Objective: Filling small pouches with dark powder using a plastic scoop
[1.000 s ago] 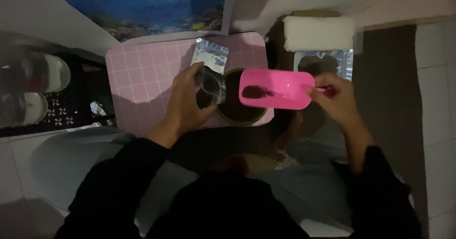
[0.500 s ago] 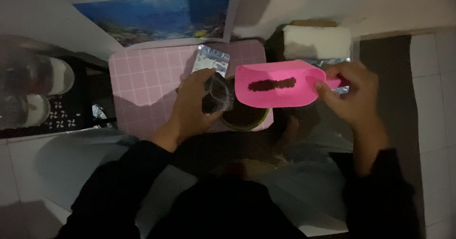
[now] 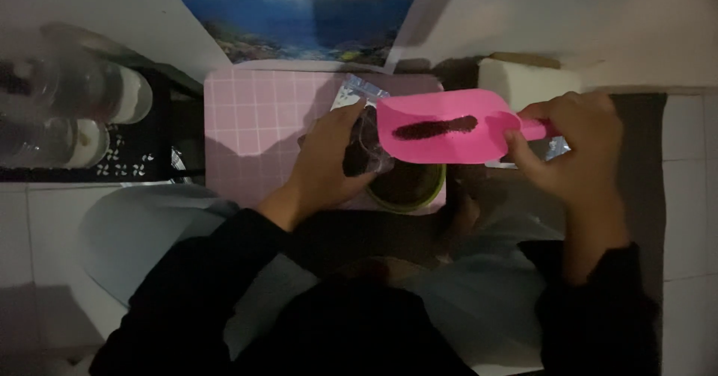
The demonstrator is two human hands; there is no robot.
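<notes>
The right hand (image 3: 576,148) is gripping the handle of a pink plastic scoop (image 3: 441,125), fingers clamped, holding it level above a green-rimmed bowl (image 3: 407,188) on the pink gridded surface (image 3: 262,122). A line of dark granules (image 3: 435,128) is lying in the scoop. The left hand (image 3: 329,159) is pinching a small clear bag (image 3: 366,148). The scoop appears light and rigid; the bag, soft and slippery, is best held at its mouth.

A pink scoop (image 3: 441,125) (dark brown streak inside) sits above a green-rimmed bowl (image 3: 410,189) on a pink-checked board (image 3: 262,125).
</notes>
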